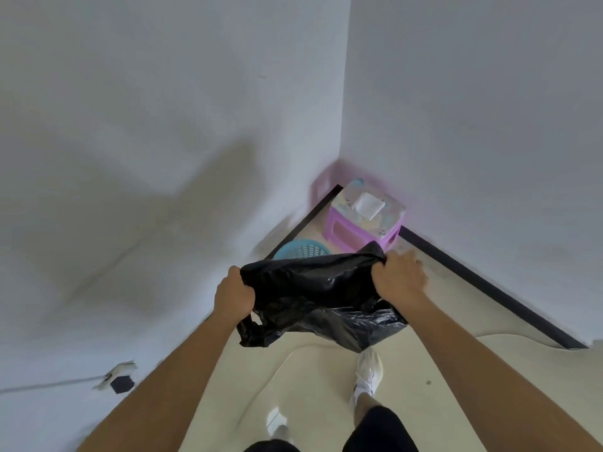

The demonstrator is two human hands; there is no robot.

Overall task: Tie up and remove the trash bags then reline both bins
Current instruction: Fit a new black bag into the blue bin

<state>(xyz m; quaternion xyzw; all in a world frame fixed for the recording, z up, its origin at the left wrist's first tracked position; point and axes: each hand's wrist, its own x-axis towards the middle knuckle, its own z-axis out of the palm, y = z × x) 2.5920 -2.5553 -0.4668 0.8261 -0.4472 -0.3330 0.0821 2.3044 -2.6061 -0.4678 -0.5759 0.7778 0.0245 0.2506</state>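
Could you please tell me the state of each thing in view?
black bag: held up, stretched between both hands.
left hand: grips the bag's left edge.
right hand: grips the bag's right edge.
blue bin: upright, mostly hidden behind bag.
purple stool: upright, white item on top.

The black bag (319,298) covers most of the blue bin (301,249); only its far rim shows, and its inside cannot be seen. The bag also hides the near foot of the purple stool (359,233). The fingertips of the left grip (233,298) and right grip (399,277) are buried in the bag's folds. Both forearms (473,360) run off the bottom edge. The white patch (368,205) on the stool is too blurred to name, as is the fitting (119,376) low on the wall (98,190).
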